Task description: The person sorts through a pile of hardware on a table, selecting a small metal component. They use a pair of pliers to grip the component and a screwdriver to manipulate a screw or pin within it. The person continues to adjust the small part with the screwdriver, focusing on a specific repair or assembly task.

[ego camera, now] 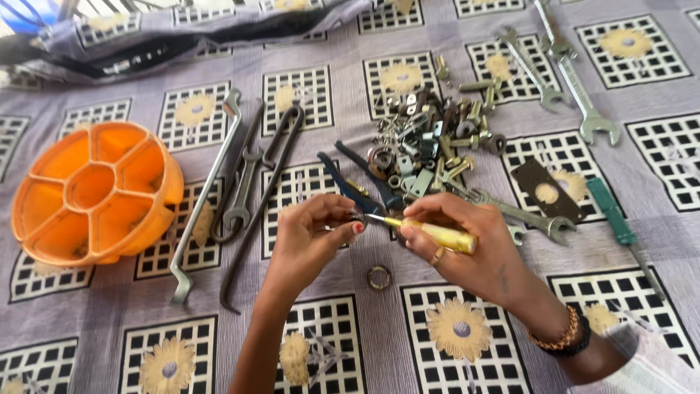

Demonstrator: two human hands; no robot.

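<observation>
Two hands meet over a patterned cloth, working a screwdriver against a small part.

The right hand point(467, 252) is closed around the yellow-handled screwdriver point(430, 232), its thin shaft pointing left; the left hand point(313, 237) pinches a tiny dark part point(356, 217), just near of the heap of bolts and nuts point(426, 138).

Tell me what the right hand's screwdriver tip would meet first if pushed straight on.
The right hand points its yellow-handled screwdriver leftward; the tip would meet the small part pinched in the left hand's fingertips, apparently almost touching already.
</observation>
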